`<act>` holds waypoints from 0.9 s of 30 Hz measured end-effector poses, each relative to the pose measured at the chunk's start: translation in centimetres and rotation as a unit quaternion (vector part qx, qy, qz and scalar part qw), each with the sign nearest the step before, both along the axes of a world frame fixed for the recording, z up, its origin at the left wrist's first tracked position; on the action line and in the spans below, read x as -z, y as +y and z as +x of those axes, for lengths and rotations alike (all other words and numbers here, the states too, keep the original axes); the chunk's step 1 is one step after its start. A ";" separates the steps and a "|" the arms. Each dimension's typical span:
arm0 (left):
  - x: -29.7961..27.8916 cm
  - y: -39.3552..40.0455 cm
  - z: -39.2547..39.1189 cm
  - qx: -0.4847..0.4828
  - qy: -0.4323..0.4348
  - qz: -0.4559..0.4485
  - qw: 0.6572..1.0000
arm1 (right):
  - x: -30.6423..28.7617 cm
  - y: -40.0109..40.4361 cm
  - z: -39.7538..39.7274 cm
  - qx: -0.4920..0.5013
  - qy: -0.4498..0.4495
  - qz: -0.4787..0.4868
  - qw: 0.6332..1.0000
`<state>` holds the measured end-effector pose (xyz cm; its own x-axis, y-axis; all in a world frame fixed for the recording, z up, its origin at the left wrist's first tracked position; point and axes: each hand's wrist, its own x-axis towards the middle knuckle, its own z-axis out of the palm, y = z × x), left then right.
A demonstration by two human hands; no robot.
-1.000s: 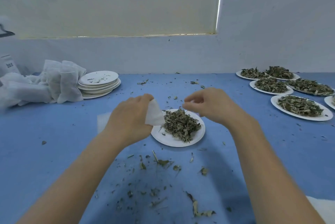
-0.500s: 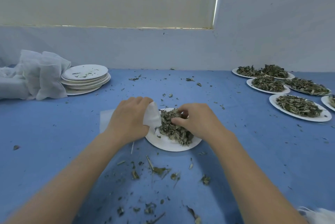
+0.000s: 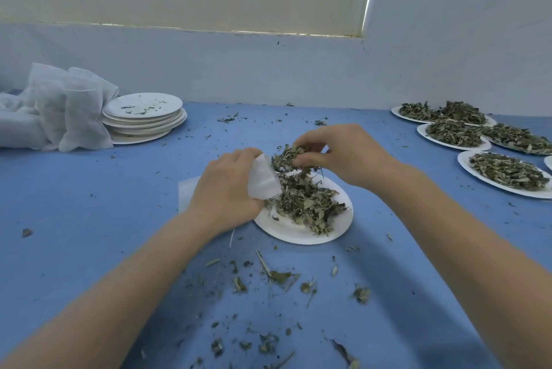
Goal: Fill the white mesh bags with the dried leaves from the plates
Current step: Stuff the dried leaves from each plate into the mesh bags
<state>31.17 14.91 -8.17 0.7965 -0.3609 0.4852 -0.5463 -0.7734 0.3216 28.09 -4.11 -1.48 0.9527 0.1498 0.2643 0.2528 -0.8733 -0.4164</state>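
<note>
A white paper plate [image 3: 298, 232] with a heap of dried leaves [image 3: 304, 204] lies in the middle of the blue table. My left hand [image 3: 224, 189] grips a small white mesh bag [image 3: 263, 179] at the plate's left edge, its mouth turned toward the leaves. My right hand [image 3: 337, 153] pinches a clump of dried leaves [image 3: 288, 156] lifted above the heap, right beside the bag's mouth. The rest of the bag is hidden behind my left hand.
A stack of emptied plates [image 3: 143, 117] and a pile of white mesh bags [image 3: 56, 109] sit at the back left. Several plates of leaves [image 3: 504, 171] line the right edge. Loose leaf bits [image 3: 277, 276] litter the near table. A wall runs behind.
My right hand went down into the heap, took hold of a clump of leaves and has lifted it up beside the bag. My left hand kept holding the bag in place.
</note>
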 end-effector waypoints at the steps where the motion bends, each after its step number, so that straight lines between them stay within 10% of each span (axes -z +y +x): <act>1: 0.0 -0.1 0.0 -0.001 -0.005 0.002 1.000 | 0.0 0.1 0.0 -0.009 0.001 -0.001 1.000; 14: -0.1 -0.3 -0.4 0.006 0.028 -0.026 0.999 | 0.2 -0.8 -0.4 -0.019 -0.024 0.099 0.995; 27: -0.1 -1.4 -1.4 0.052 -0.005 -0.041 0.998 | 1.4 1.1 -0.9 -0.088 -0.022 -0.019 0.996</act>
